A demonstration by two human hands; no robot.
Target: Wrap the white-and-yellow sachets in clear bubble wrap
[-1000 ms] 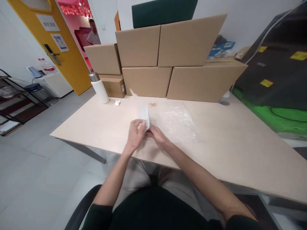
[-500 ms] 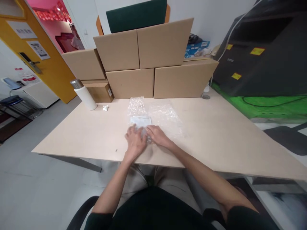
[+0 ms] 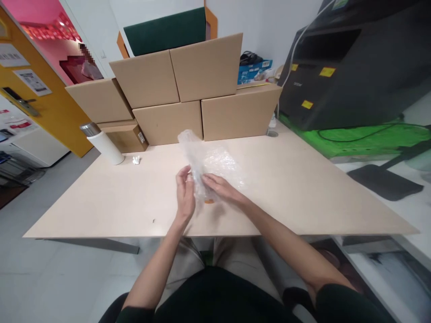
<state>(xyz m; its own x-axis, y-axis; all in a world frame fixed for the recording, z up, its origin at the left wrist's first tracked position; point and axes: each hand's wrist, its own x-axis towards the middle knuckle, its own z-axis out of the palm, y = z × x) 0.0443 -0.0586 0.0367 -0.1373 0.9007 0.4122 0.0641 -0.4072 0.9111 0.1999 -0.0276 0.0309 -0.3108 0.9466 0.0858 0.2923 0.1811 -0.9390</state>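
Observation:
Between my hands, above the table's near middle, a clear sheet of bubble wrap (image 3: 190, 146) stands on edge, its top leaning back. My left hand (image 3: 185, 190) holds its left side with the fingers curled against it. On the other side my right hand (image 3: 220, 186) grips the wrap, thumb and fingers pressed on the film. A pale flat item seems to lie inside the wrap, too blurred to name. More clear wrap (image 3: 220, 161) spreads over the table behind my right hand. Low beneath my hands a small orange patch (image 3: 209, 201) shows.
Stacked cardboard boxes (image 3: 168, 123) line the table's back edge. A white flask (image 3: 107, 146) with a steel cap stands at the left, beside a crumpled white scrap (image 3: 136, 160). A large black machine (image 3: 332, 85) is at the right. A person (image 3: 90, 67) is beyond the doorway.
The wrapped item lay flat under my hands; now both hands have raised and tilted it upright. My left hand has turned onto its side. The camera view has shifted to the right.

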